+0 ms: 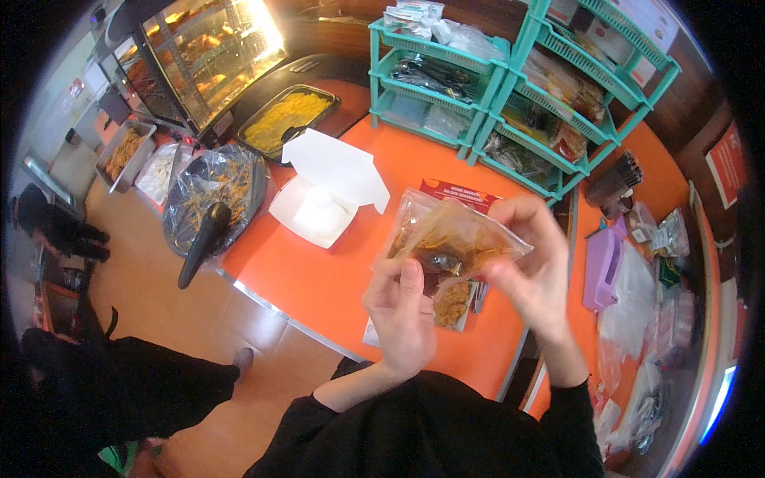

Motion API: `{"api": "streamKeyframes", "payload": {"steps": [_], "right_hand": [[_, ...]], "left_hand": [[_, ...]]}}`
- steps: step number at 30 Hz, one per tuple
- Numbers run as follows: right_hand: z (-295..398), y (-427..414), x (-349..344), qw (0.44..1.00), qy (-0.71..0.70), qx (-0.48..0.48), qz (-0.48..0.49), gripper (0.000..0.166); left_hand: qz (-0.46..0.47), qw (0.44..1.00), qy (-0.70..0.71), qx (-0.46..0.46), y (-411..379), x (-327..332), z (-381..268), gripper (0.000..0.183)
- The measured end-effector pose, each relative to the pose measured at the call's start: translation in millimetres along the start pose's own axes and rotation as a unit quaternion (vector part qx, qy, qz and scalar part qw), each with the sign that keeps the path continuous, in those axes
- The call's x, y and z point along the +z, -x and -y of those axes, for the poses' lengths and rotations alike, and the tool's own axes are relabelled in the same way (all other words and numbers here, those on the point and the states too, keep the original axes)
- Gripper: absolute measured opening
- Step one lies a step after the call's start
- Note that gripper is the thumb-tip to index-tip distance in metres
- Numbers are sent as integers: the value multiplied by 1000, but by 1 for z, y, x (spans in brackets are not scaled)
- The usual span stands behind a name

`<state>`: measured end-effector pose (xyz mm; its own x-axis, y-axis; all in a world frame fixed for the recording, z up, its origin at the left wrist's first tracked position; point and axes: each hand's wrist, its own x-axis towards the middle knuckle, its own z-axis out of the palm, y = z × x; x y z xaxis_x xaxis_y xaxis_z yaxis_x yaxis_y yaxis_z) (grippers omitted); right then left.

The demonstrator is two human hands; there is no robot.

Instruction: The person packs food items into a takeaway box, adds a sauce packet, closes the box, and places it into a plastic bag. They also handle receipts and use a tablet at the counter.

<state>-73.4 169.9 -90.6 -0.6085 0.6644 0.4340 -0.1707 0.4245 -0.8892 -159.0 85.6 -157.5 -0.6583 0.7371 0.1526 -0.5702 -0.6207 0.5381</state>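
Note:
Both my hands hold up a clear plastic bag [460,239] with brown sauce in its lower part. My left hand [406,316] pinches its lower left side between thumb and fingers. At the bag's right edge is my right hand [538,269], slightly blurred, with thumb and fingers on the plastic. Beneath the bag, a box of fried food pieces [452,308] is partly hidden on the orange table [323,299]. Left of the bag stands an open white carton [323,209] with something white inside. A red printed card [457,194] lies behind the bag.
Green stacked baskets [430,95] with packets stand at the back. At left are a black tray of yellow food [287,119], a plastic-lined bowl [209,197] with a black-handled utensil, and a lit display case [209,60]. A person in black [131,382] stands at lower left.

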Motion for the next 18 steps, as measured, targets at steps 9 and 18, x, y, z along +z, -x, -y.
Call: {"api": "streamKeyframes", "payload": {"steps": [9,18], "right_hand": [[3,21,15,998,-11,61,0,5],[14,20,7,998,25,18,49,6]], "left_hand": [[-3,1000,16,-20,10,4,-18,28],[5,999,21,-31,16,5,-29,34]]}}
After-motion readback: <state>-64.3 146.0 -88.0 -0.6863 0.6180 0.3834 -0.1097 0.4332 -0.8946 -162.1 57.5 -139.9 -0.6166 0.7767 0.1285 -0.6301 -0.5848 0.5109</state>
